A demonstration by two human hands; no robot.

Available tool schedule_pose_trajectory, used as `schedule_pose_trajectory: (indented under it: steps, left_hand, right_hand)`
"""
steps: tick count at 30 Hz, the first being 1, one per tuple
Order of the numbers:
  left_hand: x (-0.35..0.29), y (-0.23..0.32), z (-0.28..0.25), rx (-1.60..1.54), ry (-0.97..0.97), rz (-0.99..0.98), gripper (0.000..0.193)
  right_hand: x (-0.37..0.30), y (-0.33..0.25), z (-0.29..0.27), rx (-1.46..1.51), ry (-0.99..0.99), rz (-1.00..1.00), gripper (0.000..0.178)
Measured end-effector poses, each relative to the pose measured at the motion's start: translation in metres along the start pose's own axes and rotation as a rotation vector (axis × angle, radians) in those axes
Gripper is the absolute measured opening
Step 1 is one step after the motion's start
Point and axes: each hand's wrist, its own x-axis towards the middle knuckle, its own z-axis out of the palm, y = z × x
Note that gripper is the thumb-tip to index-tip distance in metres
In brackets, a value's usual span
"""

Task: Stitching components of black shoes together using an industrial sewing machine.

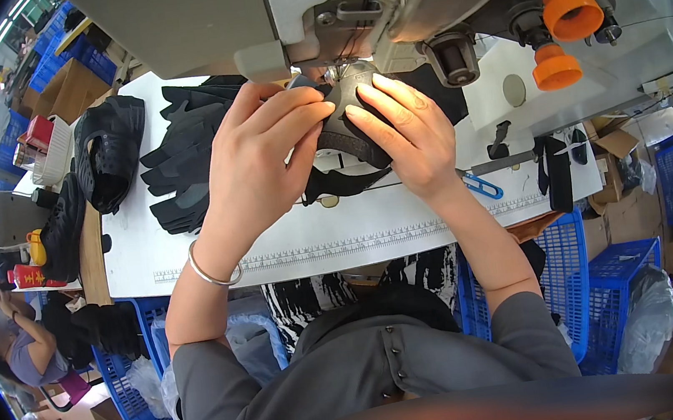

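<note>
A black, curved shoe upper sits beneath the sewing machine's needle area, with a dark strap-like part trailing toward me. At its left edge, my left hand is closed, fingertips pinching the material close to the needle. My right hand holds the upper from the right, fingers laid over its top surface; what lies beneath that hand is hidden. The needle tip is mostly hidden by the machine and the upper. Left of my left hand lies a pile of black cut pieces.
Black shoes stand at the table's left. Blue thread snips and a black strap lie on the right. A ruler strip runs along the front edge. Blue baskets flank my lap. Another person sits far left.
</note>
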Motion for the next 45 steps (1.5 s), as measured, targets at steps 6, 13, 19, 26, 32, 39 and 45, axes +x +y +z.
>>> schedule_pose_trajectory:
  steps: [6,13,19,26,32,39,45]
  left_hand:
    - [0.001,-0.005,0.000,-0.014,0.005,0.022,0.021]
    - [-0.001,-0.006,0.002,-0.010,0.006,0.011,0.022]
    - [-0.006,-0.006,0.007,-0.044,0.006,-0.052,0.027]
    - [-0.006,-0.009,0.013,-0.014,0.079,-0.001,0.021]
    - [-0.007,-0.001,0.012,0.092,0.093,0.036,0.023]
    - [0.009,0.002,-0.007,-0.093,-0.025,-0.204,0.020]
    - [0.009,0.000,-0.006,-0.086,-0.055,-0.137,0.016]
  right_hand:
    - [0.000,-0.002,0.001,-0.039,-0.001,0.003,0.030]
    - [0.001,-0.003,0.001,-0.034,0.003,0.024,0.031]
    - [0.003,0.005,0.001,-0.009,-0.019,0.013,0.032]
    - [0.002,0.007,0.002,-0.027,-0.035,0.016,0.032]
    - [0.005,-0.001,-0.003,-0.069,-0.047,-0.010,0.032]
    - [0.002,-0.019,-0.005,-0.035,-0.032,0.011,0.027]
    - [0.002,-0.017,-0.005,-0.034,-0.023,0.004,0.026]
